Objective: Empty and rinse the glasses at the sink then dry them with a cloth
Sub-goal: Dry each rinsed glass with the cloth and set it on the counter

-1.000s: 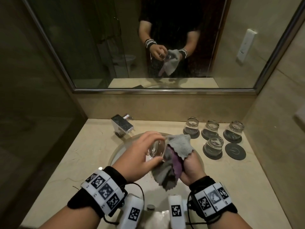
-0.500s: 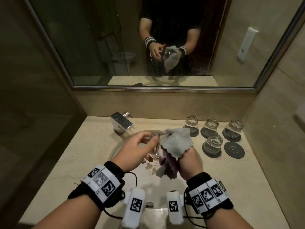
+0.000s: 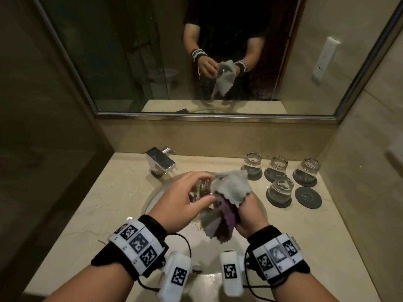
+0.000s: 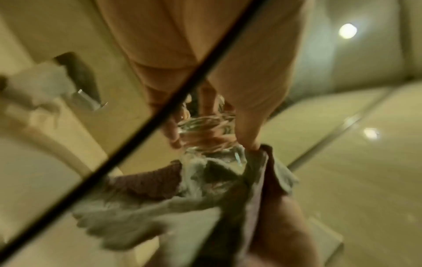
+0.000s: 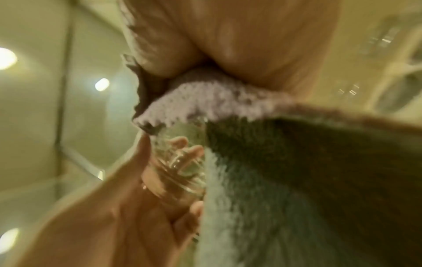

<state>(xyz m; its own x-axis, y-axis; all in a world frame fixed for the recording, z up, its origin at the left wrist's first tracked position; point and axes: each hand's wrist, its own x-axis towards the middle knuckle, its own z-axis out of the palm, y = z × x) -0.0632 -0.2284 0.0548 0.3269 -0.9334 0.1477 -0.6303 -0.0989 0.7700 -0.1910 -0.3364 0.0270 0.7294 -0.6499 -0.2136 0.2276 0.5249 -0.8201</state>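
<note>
Glass [image 3: 201, 189]: left hand [image 3: 183, 203] grips | cloth [image 3: 231, 188]: right hand [image 3: 248, 214] holds

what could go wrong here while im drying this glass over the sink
1. The glass is held only by the left hand, fingers curled round it, above the hard basin. If it is wet and slips, it could break.
2. The cloth, gripped by the right hand, hangs down toward the basin, where drops show, so its tail may get wet.
3. Four glasses stand close by on coasters; a right elbow swing might knock one.
</note>
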